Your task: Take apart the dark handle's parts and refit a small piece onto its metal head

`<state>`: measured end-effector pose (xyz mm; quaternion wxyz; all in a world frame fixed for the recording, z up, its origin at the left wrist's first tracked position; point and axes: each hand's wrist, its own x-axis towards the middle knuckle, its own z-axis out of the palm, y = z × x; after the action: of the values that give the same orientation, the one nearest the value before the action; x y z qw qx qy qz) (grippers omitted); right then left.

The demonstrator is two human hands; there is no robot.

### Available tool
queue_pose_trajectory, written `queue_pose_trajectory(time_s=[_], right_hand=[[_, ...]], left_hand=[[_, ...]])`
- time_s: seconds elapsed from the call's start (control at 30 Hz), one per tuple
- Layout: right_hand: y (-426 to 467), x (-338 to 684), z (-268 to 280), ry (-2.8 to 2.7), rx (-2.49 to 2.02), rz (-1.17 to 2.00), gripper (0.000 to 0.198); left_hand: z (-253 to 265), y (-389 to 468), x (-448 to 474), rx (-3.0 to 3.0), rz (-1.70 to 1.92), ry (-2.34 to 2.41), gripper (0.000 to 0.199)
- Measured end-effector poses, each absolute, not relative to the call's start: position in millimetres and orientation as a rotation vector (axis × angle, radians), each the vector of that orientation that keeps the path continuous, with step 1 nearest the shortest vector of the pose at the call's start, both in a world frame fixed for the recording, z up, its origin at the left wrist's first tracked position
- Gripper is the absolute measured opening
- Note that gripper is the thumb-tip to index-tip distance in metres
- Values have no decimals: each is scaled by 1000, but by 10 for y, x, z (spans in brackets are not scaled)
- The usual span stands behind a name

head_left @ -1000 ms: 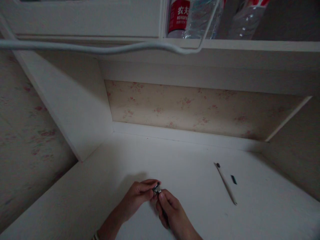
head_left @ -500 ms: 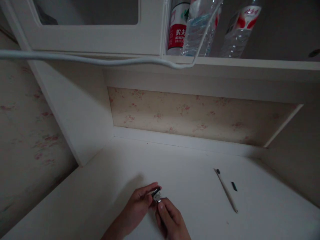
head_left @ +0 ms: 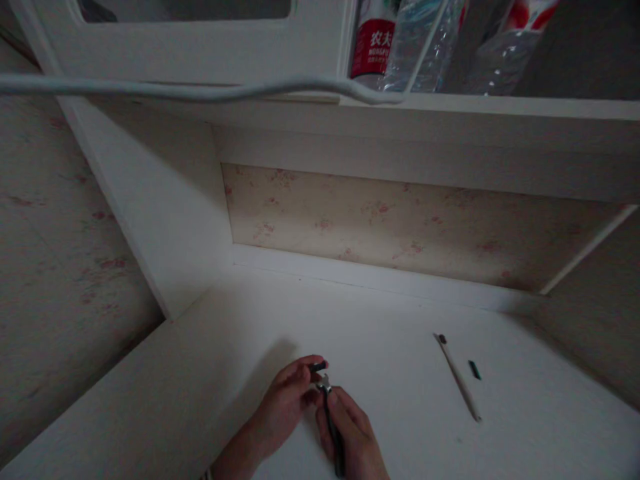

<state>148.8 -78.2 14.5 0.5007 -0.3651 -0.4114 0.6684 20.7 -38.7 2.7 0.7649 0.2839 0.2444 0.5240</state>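
Above the desk (head_left: 150,400), at about half past six in the view, the left hand (head_left: 284,400) has its grip pinched on a small black piece (head_left: 319,366), which sticks out toward three o'clock from between the fingertips. Just beside that piece, at its five o'clock, is the metal head of a dark-handled tool (head_left: 334,433), aimed near twelve o'clock, with the right hand (head_left: 354,427) keeping its grip closed round the handle. Well apart at the hands' three o'clock, a slim pale rod (head_left: 460,381) lies slanting from eleven to five o'clock, a short dark-green strip (head_left: 475,370) near its right side.
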Motion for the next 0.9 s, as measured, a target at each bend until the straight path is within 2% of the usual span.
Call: queue_pose_trajectory(time_s=[0.2,0.5,0.9], right_hand=[[-766,1514,127,-844,-946,1643,46],[-756,1504,102,-938,-954,1641,47],[-719,1540,29,-999,-954,1600,49]], left_hand=[[5,-383,201,665,1130,424,23],[23,-405,190,689,1098,481,34],[33,-411,177,719,1076,487,34]])
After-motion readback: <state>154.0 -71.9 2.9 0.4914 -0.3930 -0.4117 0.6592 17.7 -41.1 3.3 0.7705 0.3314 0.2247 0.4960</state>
